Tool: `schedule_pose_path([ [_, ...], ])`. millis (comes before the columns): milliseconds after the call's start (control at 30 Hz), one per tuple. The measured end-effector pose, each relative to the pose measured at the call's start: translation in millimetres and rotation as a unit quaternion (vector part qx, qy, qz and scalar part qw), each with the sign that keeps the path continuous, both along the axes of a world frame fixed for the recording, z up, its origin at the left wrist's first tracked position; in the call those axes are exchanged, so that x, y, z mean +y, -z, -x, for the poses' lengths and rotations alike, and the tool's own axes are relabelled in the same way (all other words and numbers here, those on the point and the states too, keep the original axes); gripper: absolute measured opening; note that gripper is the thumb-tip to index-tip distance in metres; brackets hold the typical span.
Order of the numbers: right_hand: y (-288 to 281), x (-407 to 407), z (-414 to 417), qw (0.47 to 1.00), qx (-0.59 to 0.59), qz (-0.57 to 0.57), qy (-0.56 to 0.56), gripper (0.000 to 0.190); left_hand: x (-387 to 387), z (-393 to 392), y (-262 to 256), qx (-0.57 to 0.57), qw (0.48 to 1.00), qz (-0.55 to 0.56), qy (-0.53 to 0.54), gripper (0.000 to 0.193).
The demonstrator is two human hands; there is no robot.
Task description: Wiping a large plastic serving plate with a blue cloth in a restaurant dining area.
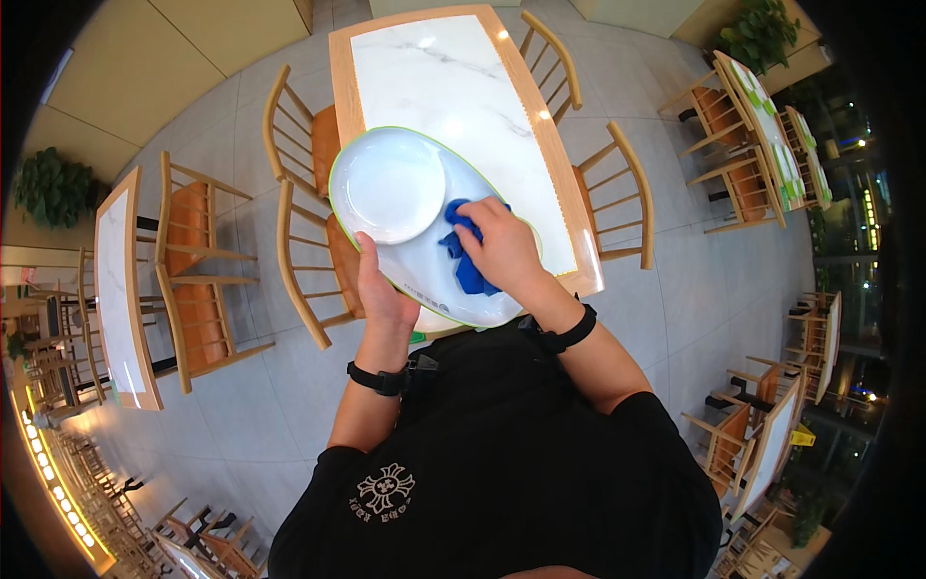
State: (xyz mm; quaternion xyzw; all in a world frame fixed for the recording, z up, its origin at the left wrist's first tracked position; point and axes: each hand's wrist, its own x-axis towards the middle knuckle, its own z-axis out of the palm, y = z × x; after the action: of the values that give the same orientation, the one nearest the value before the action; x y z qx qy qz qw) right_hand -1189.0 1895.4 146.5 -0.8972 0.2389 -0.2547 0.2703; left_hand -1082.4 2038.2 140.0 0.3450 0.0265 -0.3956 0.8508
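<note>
A large egg-shaped white tray (409, 271) with a thin green rim is tilted in front of me, over the near end of the table. A round white plate (387, 192) sits on its wider far end. My left hand (383, 289) grips the tray's left edge, thumb on the upper side and the other fingers hidden beneath. A crumpled blue cloth (474, 271) is bunched under my right hand (503, 242), which presses it on the tray right of the plate. Small writing lies along the tray's near edge. Another green-edged piece (534, 230) partly shows behind the tray.
The wood-edged table (448, 79) has a white marble-look top. Wooden chairs with orange-brown seats stand at its left (286, 268) and right (633, 195). Another table (119, 289) stands farther left, and more (770, 137) with green-edged items at right. A potted plant (51, 188) is at far left.
</note>
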Motion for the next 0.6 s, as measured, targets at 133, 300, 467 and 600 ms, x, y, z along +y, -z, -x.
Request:
schedule_pose_path([
  [133,1,16,7,0.997,0.024,-0.031,-0.073,0.018,3,-4,4,0.008,1.000,-0.005,-0.010,0.070],
  [300,5,20,13,0.989,0.055,-0.036,-0.135,0.019,4,-4,5,0.010,1.000,-0.007,-0.012,0.070],
  [467,5,31,20,0.970,0.085,-0.028,-0.225,0.020,7,-1,6,0.017,1.000,0.001,-0.011,0.069],
  [600,9,37,23,0.984,0.054,-0.012,-0.171,0.018,6,4,4,0.023,1.000,0.012,-0.014,0.068],
])
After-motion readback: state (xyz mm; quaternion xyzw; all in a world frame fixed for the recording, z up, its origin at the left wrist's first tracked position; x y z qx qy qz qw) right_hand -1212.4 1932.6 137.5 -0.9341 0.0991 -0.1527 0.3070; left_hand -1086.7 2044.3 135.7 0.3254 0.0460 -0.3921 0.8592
